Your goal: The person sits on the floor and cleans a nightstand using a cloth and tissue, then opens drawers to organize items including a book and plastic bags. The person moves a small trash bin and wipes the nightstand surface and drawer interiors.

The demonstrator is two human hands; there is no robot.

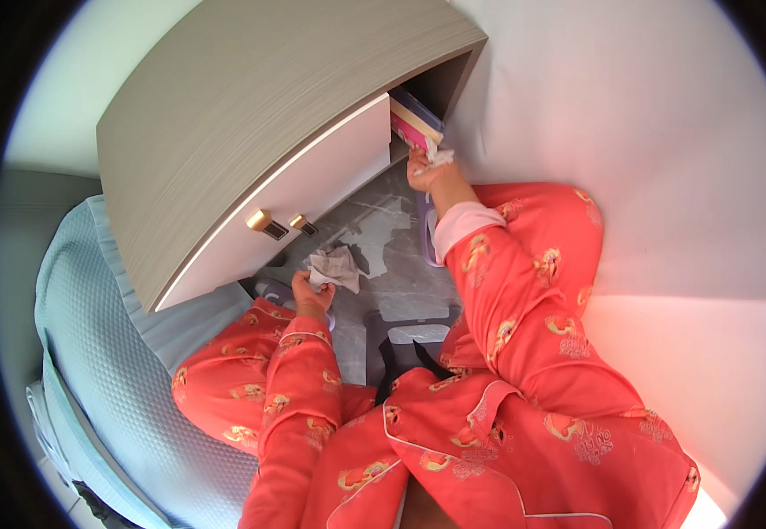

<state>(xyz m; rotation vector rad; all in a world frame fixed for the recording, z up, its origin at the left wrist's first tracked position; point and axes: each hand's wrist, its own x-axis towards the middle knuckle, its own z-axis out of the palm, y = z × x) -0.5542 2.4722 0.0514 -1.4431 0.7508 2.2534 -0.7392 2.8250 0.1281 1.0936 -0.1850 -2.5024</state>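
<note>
My left hand grips a crumpled, greyish-white tissue or thin cloth above the grey marbled floor. Farther right, my right hand is curled at the open side shelf of a wood-grain cabinet. A crumpled white tissue is in that hand, and some of its fingers are hidden. Just beyond the fingers, a pink item, perhaps a book or box, sticks out of the shelf. Cream and dark blue layers lie against it.
Two gold-and-black handles stick out from the white cabinet front. A purple slipper rests by my right leg, another by my left. Light blue quilted bedding lies at left; a white wall rises at right.
</note>
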